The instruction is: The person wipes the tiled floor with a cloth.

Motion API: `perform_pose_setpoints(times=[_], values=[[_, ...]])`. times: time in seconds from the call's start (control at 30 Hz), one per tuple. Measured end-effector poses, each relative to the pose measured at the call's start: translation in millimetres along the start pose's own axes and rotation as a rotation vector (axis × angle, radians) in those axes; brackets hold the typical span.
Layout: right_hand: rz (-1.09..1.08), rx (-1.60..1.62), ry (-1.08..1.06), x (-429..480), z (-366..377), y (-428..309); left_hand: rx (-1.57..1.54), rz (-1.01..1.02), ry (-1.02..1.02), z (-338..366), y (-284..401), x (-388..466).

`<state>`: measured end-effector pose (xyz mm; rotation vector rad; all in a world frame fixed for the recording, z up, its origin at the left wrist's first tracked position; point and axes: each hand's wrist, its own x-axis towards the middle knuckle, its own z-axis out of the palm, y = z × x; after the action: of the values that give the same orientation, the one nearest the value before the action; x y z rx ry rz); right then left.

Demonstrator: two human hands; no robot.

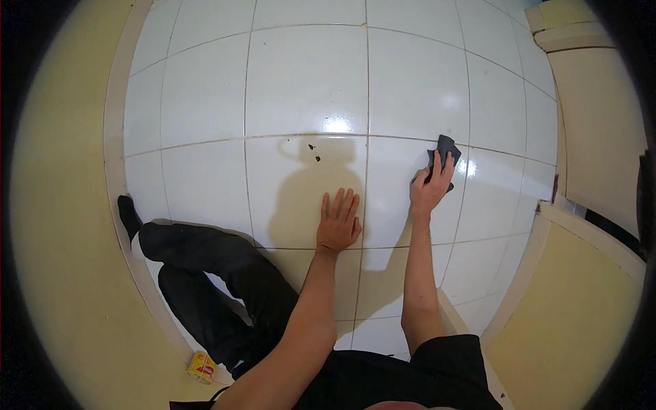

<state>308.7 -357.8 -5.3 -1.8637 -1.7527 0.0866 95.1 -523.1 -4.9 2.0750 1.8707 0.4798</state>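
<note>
My left hand (339, 223) rests palm down on the white tiled floor (302, 77), its fingers a little apart and nothing in it. To its right, my right hand (433, 182) presses a crumpled dark grey cloth (447, 147) on a floor tile, close to a grout line. Parts of the cloth stick out past the fingertips and beside the palm. Two small dark bits (314, 152) lie on the tile just beyond my left hand, within my shadow.
My bent legs in dark trousers (205, 251) lie at the left. A yellow can (202, 367) stands by the left wall's baseboard (115, 179). At the right are a doorway and a yellow wall (569, 297) with a pale baseboard.
</note>
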Motion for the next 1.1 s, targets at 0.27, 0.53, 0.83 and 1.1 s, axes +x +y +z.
perform_pose_setpoints(times=[0.27, 0.53, 0.83, 1.1], values=[[0.016, 0.011, 0.014, -2, -2, -4, -0.003, 0.004, 0.006, 0, 0, 0], [0.014, 0.015, 0.034, -3, 1, 0, 0.016, 0.009, 0.004, 2, 0, 0], [0.048, -0.057, 0.047, 4, 10, 1, -0.023, 0.009, 0.032, 4, -1, 1], [0.042, -0.134, 0.108, 51, 45, 4, 0.007, -0.001, 0.010, 5, -3, -1]])
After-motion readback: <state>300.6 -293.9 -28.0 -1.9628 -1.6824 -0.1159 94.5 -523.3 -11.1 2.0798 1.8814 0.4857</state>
